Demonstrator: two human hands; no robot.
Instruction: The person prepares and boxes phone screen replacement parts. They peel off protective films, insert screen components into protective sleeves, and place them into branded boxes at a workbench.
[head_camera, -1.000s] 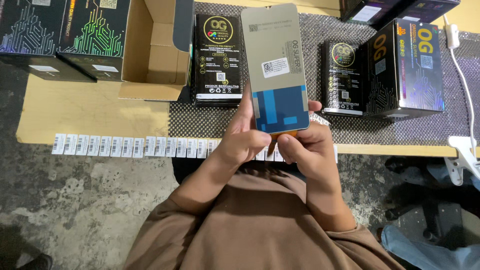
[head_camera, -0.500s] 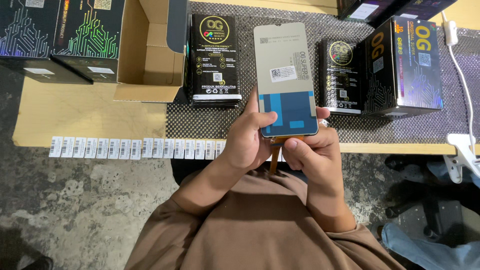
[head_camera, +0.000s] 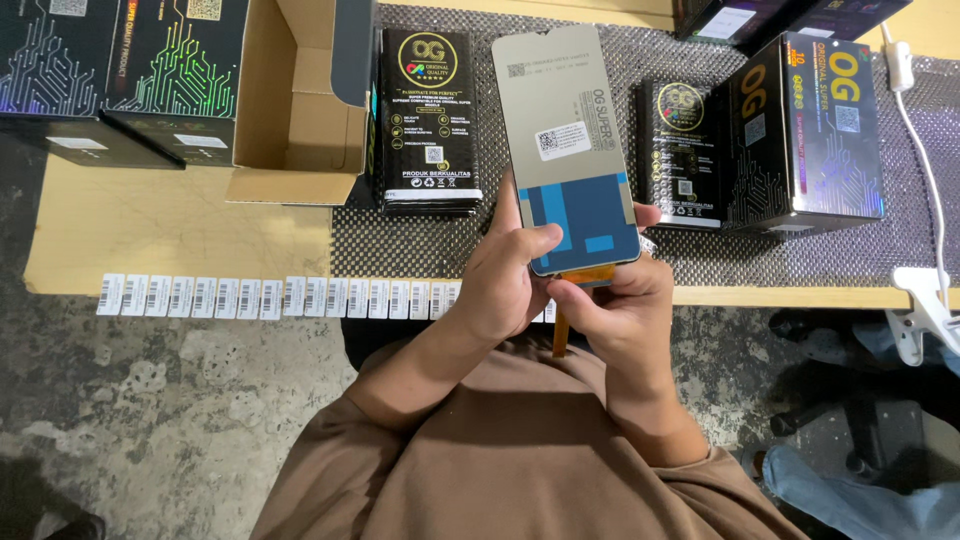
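Observation:
Both hands hold a phone screen panel (head_camera: 565, 130) upright over the table edge, its grey back toward me, with a white sticker and a blue film patch low on it. My left hand (head_camera: 505, 285) grips the panel's lower left edge, thumb across the blue patch. My right hand (head_camera: 620, 315) holds the lower right corner from below. An orange flex strip (head_camera: 560, 335) hangs down from the panel's bottom between the hands.
Black product boxes lie on a dark mesh mat (head_camera: 400, 245): one at the left (head_camera: 430, 120), others at the right (head_camera: 800, 120). An open cardboard box (head_camera: 290, 110) stands at the left. A row of barcode stickers (head_camera: 280, 297) lines the wooden table's front edge. A white cable (head_camera: 925, 170) runs at the right.
The panel has shifted slightly right and lower in my hands, and my left thumb now lies across the blue patch. The orange strip has come into view below.

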